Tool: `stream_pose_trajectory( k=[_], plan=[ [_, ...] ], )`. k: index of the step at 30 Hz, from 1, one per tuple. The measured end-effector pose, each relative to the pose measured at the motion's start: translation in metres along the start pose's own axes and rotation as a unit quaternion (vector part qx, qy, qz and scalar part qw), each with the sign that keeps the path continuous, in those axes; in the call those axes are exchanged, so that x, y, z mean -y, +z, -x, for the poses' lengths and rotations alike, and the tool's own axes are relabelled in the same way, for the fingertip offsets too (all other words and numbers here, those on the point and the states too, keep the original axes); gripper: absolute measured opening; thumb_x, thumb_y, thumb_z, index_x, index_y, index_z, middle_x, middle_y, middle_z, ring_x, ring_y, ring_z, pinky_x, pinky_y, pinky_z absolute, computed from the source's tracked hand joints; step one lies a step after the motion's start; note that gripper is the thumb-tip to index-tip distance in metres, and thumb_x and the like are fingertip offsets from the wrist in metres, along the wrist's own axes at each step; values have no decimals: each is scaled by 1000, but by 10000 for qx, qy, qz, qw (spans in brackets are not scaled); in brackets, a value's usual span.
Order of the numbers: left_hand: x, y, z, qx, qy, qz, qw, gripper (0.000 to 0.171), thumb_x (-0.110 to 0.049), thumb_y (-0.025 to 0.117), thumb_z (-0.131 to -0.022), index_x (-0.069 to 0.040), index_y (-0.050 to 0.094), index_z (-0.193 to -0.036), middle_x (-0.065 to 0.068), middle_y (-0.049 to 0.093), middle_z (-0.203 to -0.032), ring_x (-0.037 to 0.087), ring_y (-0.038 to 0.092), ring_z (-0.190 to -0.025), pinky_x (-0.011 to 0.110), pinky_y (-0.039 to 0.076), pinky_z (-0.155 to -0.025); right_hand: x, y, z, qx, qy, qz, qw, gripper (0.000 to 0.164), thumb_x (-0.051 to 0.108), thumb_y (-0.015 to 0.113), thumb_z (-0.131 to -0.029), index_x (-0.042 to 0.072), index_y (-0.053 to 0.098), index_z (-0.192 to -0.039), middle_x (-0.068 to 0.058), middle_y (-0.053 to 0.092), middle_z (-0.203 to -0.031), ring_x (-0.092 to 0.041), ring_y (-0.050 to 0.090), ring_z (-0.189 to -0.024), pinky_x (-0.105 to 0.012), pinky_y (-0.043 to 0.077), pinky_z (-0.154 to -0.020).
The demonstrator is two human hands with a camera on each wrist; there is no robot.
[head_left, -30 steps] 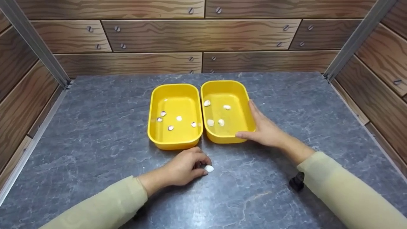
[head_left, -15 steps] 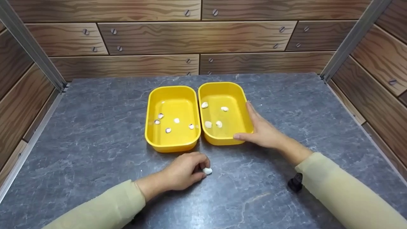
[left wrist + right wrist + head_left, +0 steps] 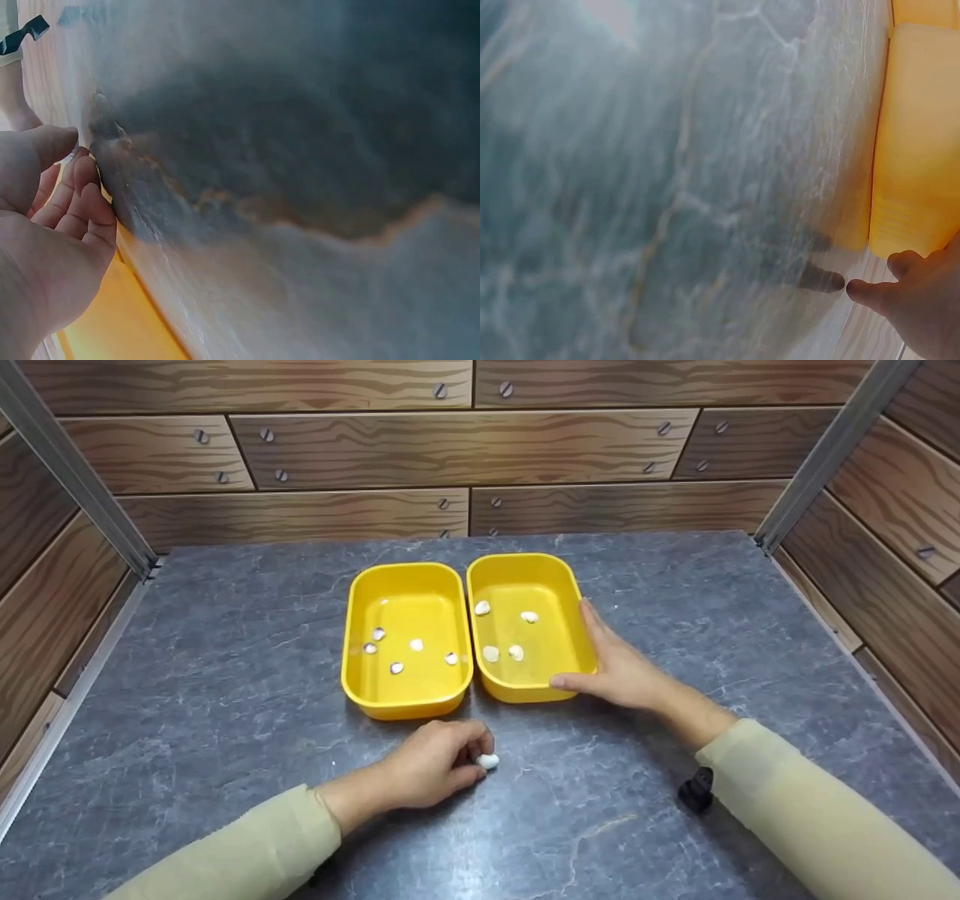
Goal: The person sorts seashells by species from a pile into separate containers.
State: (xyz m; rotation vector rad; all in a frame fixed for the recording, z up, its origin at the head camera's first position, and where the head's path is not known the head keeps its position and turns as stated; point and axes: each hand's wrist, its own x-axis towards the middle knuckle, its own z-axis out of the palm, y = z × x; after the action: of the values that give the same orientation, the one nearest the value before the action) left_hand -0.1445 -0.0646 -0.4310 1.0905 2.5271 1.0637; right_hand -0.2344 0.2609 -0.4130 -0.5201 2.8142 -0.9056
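Observation:
My left hand (image 3: 431,765) pinches a small white seashell (image 3: 488,762) between thumb and fingertips, just above or on the tabletop, in front of the two yellow bins. In the left wrist view, the curled fingers of the left hand (image 3: 60,225) mostly hide the shell. My right hand (image 3: 622,667) rests against the near right corner of the right yellow bin (image 3: 525,694), its fingers fairly straight along the side and its thumb at the front rim. Several white shells (image 3: 516,653) lie in that bin. Several purple-marked shells (image 3: 397,667) and a white one lie in the left yellow bin (image 3: 409,709).
Both bins stand side by side on a grey marbled table (image 3: 225,660). Wood-patterned panels (image 3: 465,450) enclose the back and sides, with metal posts (image 3: 82,472) at the corners. A black band (image 3: 697,790) sits at the right wrist.
The head view shifted slightly between the first two frames. The pinched shell has turned a little in the left fingertips. The right hand stays against the bin.

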Motion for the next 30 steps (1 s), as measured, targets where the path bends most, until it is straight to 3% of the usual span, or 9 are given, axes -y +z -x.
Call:
stream_pose_trajectory(
  k=[7,21,30],
  plan=[
    [-1,-2,1,-89,-29,227,9997,18,-3,78,-94,-12,66,-104,-3,70,-90,7,64,-81,27,56,-76,0,1,-1,3,3,-6,10000,132,64,79,-88,9,-8,-170,-17,-5,-177,-43,12,-160,-59,13,-128],
    [-5,-10,-1,-352,247,411,9982,16,-4,77,-97,-10,65,-105,-1,72,-93,9,67,-85,29,59,-77,-2,1,-2,-22,1,-60,10000,130,59,80,-89,11,-9,-170,-17,-4,-177,-43,15,-160,-60,16,-127],
    [-8,-16,-3,-400,449,293,9978,32,-4,72,-101,-3,70,-132,1,75,-106,11,65,-89,30,58,-80,-2,2,-3,-32,5,-181,9998,129,55,82,-89,15,-9,-171,-14,-4,-178,-41,17,-160,-60,17,-127]
  ],
)
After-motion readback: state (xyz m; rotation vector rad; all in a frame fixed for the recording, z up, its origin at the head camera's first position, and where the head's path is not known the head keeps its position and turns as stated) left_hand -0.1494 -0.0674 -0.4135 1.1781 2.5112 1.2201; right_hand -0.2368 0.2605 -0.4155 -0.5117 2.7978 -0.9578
